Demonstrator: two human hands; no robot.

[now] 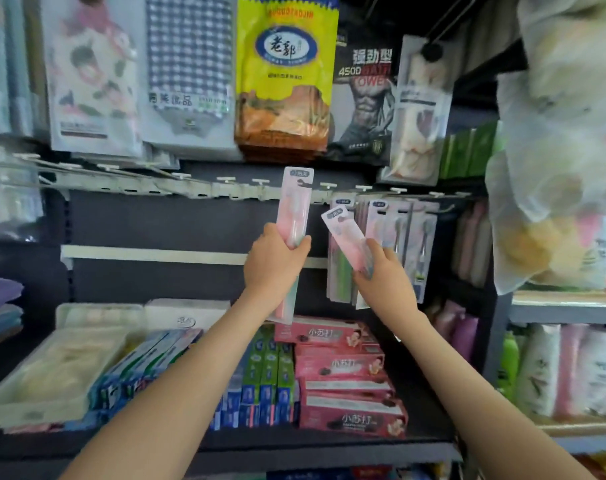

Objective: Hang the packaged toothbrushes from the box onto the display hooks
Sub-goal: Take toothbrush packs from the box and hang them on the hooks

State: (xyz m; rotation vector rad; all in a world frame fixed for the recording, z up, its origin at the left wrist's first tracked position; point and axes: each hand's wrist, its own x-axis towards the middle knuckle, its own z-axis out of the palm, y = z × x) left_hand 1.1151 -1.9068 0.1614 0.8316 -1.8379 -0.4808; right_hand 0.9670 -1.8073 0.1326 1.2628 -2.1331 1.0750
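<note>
Toothbrush packs (415,237) hang from the hook rail (190,188) at right, above toothpaste boxes (343,375) on the shelf (329,448).

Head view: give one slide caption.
Left hand holds an upright pack, right hand a tilted pack, near the hook rail.

Left grip (275,262) raised, clenched upright, right grip (381,269) raised beside it, clenched, tilted inward

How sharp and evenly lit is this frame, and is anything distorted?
Head view: soft overall, small print on the pack in the left hand unreadable; the left edge is blurred worst; the hook rail bows from wide-angle distortion; the plastic bags at upper right look washed out, the back panel dark.
</note>
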